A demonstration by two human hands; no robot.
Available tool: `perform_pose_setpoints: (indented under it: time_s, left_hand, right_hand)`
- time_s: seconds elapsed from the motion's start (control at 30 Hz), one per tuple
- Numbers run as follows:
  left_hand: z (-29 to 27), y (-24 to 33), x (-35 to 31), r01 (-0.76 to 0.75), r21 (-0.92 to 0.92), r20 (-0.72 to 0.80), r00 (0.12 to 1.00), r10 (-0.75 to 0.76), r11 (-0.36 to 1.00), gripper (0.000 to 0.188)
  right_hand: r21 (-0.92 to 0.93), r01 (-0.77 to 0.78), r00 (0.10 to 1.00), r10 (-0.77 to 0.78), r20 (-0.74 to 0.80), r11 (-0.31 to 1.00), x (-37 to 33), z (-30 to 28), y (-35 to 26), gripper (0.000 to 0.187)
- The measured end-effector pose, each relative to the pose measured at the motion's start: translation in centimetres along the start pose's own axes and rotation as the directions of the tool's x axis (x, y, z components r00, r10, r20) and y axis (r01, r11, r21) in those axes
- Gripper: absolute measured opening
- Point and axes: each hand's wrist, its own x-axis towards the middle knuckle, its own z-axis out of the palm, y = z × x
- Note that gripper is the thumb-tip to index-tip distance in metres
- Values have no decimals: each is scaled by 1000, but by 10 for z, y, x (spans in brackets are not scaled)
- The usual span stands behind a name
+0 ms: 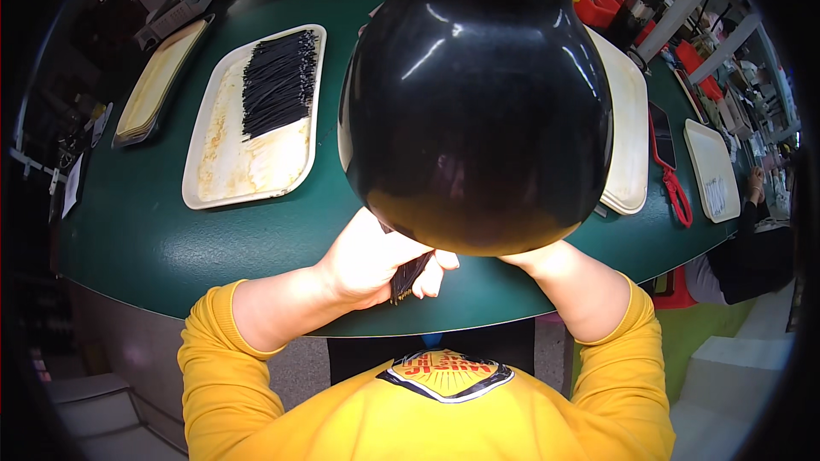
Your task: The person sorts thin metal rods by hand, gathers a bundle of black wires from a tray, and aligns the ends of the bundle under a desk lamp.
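Note:
My left hand is closed around a bundle of thin black wires, whose ends stick out below my fingers near the table's front edge. A big glossy black lamp shade hangs over the middle and covers much of the view. Only the wrist and the back part of my right hand show; its fingers are behind the shade. To the left, a cream tray carries a thick row of similar black wires along its far right part.
The green table curves across the view. At far left lie stacked trays. Right of the shade are more cream trays, red-handled scissors, a dark phone-like slab and a tray with small pale pieces. Another person's hand is at far right.

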Motion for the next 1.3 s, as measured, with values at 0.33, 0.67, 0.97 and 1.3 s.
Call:
perform_pose_setpoints:
  time_s: [0.33, 0.67, 0.97, 1.3]
  left_hand:
    - [3, 2, -2, 18, -25, 5, 1000, -18, 1000, 18]
    - [10, 10, -1, 85, 255, 61, 993, -104, 963, 21]
    - [7, 3, 1, 98, 245, -126, 990, -68, 965, 14]
    - [2, 1, -1, 12, 120, -7, 1000, -12, 993, 12]
  right_hand:
    - [590, -292, 956, 253, 150, 753, -4, -1, -25, 31]
    - [774, -273, 591, 734, -334, 571, 20, 11, -45, 41]
    - [576, -191, 982, 160, 104, 795, -1, -4, -28, 35]
    - [-96, 185, 965, -199, -169, 978, 10, -2, -30, 31]
